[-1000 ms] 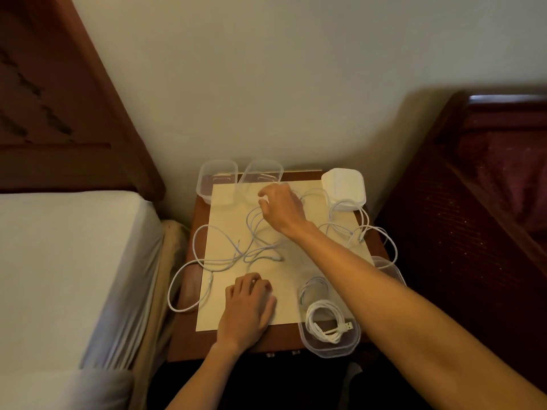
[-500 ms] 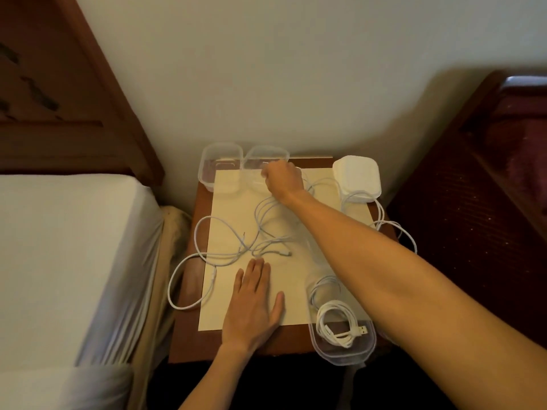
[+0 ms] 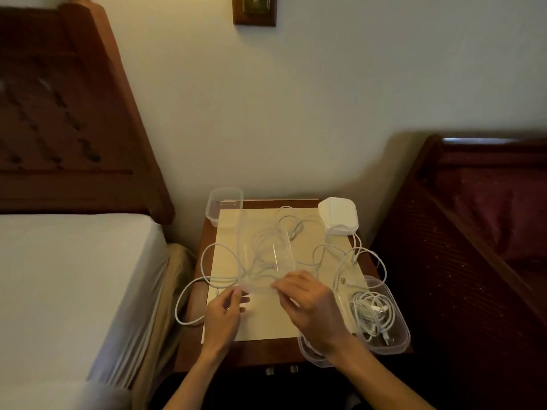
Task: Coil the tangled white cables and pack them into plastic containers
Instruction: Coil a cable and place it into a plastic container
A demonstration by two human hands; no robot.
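A clear plastic container (image 3: 266, 255) hangs tilted above the cream mat (image 3: 307, 321), gripped at its near rim by my left hand (image 3: 225, 315) and my right hand (image 3: 313, 306). Tangled white cables (image 3: 322, 250) sprawl over the mat beneath it, and one loop (image 3: 185, 297) hangs off the table's left edge. A second container (image 3: 396, 338) at the front right holds a coiled white cable (image 3: 373, 313). Another empty container (image 3: 225, 207) stands at the back left. Part of a further container (image 3: 307, 355) shows under my right wrist.
A stack of white lids (image 3: 339, 214) sits at the back right of the small wooden table (image 3: 254, 353). A bed with a white sheet (image 3: 74, 279) lies close on the left, a dark wooden bed frame (image 3: 461, 232) on the right, the wall behind.
My right hand brought a clear container from the back of the table toward me. My left hand lifted off the mat and took hold of the container's other side.
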